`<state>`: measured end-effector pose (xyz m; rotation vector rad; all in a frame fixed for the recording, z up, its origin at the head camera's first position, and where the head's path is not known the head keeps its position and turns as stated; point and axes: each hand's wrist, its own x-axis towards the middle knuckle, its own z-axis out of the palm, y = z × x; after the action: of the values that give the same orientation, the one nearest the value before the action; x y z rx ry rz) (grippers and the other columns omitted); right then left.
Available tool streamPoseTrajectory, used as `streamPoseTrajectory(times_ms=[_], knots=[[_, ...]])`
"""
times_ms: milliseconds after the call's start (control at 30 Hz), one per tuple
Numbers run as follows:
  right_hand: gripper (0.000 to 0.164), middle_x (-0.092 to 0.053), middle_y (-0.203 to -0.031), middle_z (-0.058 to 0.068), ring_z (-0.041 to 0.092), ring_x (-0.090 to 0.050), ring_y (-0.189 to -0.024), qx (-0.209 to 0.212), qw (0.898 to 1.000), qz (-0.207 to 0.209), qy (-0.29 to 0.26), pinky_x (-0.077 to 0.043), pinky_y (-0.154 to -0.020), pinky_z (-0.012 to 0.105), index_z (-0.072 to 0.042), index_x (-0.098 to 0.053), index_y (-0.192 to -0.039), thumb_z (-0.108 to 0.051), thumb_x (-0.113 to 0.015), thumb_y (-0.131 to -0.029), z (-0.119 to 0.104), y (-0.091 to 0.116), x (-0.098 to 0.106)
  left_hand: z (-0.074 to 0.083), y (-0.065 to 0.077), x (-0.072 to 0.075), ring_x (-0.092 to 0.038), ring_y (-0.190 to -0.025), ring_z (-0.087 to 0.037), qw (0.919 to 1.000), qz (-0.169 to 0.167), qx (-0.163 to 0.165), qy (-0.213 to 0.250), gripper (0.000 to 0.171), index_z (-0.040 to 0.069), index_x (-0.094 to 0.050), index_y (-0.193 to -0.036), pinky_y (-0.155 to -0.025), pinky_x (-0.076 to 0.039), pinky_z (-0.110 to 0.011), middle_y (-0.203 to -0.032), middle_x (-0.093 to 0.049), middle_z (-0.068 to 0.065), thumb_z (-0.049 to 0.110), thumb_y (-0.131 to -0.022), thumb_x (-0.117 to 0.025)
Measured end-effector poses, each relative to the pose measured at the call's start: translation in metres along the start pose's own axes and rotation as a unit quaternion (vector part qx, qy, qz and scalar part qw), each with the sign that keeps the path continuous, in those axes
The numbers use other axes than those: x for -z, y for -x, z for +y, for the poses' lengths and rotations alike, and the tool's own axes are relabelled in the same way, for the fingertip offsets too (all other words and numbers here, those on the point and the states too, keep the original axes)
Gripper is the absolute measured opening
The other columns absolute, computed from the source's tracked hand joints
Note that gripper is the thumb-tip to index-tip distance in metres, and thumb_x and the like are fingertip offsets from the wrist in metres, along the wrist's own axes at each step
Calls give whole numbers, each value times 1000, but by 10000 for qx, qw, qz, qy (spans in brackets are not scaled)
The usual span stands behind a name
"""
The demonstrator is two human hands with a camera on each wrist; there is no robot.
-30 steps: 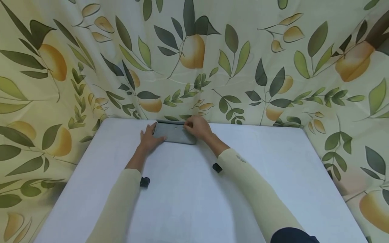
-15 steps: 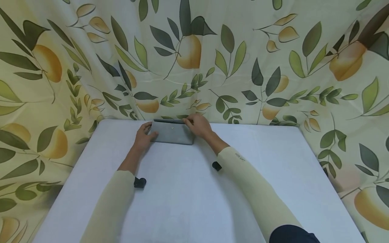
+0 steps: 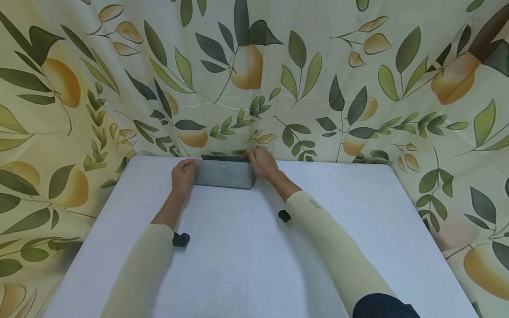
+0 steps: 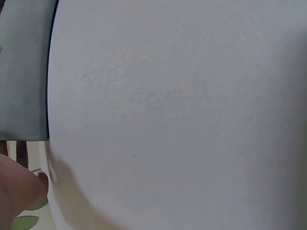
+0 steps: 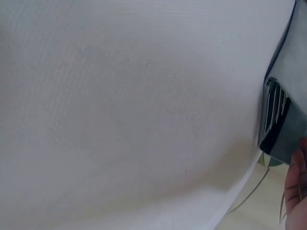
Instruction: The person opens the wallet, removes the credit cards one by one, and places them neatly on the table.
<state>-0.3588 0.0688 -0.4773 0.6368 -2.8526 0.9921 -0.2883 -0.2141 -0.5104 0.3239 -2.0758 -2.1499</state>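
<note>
A long grey wallet (image 3: 224, 174) with a small round snap stands at the far edge of the white table. Its dark flap (image 3: 216, 157) shows as a strip behind the top edge. My left hand (image 3: 184, 176) holds the wallet's left end, with fingers reaching behind it in the left wrist view. My right hand (image 3: 262, 163) grips the flap at the upper right corner. In the right wrist view the wallet's side (image 5: 276, 108) gapes, and several inner layers show. The right fingertips (image 5: 297, 165) lie at the flap's edge there.
The white table (image 3: 238, 256) stretches toward me and to both sides. A curtain (image 3: 302, 101) printed with fruit and leaves hangs right behind its far edge. A black wrist camera (image 3: 181, 240) sits at the left wrist, another camera (image 3: 284, 216) at the right.
My left hand has slid left off the wallet's front to its left end, and its thumb has drawn in. The flap stands farther from the front than before; the right hand stays at its corner.
</note>
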Motion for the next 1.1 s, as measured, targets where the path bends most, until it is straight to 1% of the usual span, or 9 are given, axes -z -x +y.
streamPoseTrajectory(times_ms=[100,167,300,367,433,567,667,833,1100], knots=[[53,-76,-116,11,28,-69,-112,29,10000,-38,-35,-54,-97,42,-4,-79,-112,-29,-34,-117,1,-1,0,4,1,5,-57,-94,-11,9999,139,-55,65,34,3,-70,-105,-91,-46,-28,-96,-65,3,37,-105,-66],[52,-76,-109,11,27,-69,-106,113,9999,-92,38,-55,-94,41,-3,-79,-105,-30,-35,-117,2,-1,0,5,2,10,-58,-87,-10,9999,15,-59,140,37,4,-71,-95,-87,-47,-27,-86,-63,6,38,-108,-62],[51,-66,-86,12,26,-62,-84,260,9991,-177,278,-52,-78,40,-1,-68,-85,-32,-41,-115,4,-2,1,4,6,18,-65,-82,-11,9967,-750,7,314,31,3,-73,-103,-80,-48,-27,-81,-68,4,29,-110,-57],[47,-63,-85,10,24,-59,-82,269,9988,-185,360,-50,-75,39,-3,-68,-86,-33,-46,-114,5,-1,3,3,7,20,-70,-94,-17,9917,-1237,-57,336,27,-1,-70,-118,-86,-51,-29,-92,-75,-3,21,-110,-58],[40,-68,-92,7,22,-62,-87,261,9987,-185,390,-53,-78,38,-5,-75,-98,-33,-51,-112,6,-1,4,1,7,21,-67,-113,-25,9865,-1618,-213,159,30,-7,-63,-132,-98,-51,-34,-113,-75,-10,13,-109,-59],[32,-73,-110,5,20,-66,-100,344,9982,-275,395,-56,-87,36,-7,-77,-120,-32,-59,-109,9,0,4,-1,5,22,-43,-147,-34,9760,-1948,-539,-805,46,-6,-54,-146,-117,-39,-48,-152,-54,-18,6,-103,-67],[31,-73,-111,6,21,-66,-101,393,9980,-313,396,-56,-87,36,-7,-77,-121,-31,-62,-108,11,0,3,-2,3,22,-23,-157,-38,9567,-2122,-554,-1914,63,3,-52,-152,-124,-23,-58,-166,-37,-18,15,-96,-78],[35,-71,-115,7,22,-66,-103,385,9974,-374,478,-57,-88,37,-6,-75,-124,-33,-69,-104,12,2,-1,-5,2,21,-4,-159,-45,9063,-2419,-522,-3426,96,12,-40,-162,-123,-12,-69,-172,-15,-24,33,-84,-90],[46,-68,-125,9,25,-63,-116,300,9966,-490,590,-54,-99,40,-5,-70,-133,-37,-74,-100,14,7,-8,-11,6,19,6,-158,-47,8663,-2649,-798,-4160,112,4,-29,-165,-124,-4,-69,-173,-12,-24,39,-79,-92]])
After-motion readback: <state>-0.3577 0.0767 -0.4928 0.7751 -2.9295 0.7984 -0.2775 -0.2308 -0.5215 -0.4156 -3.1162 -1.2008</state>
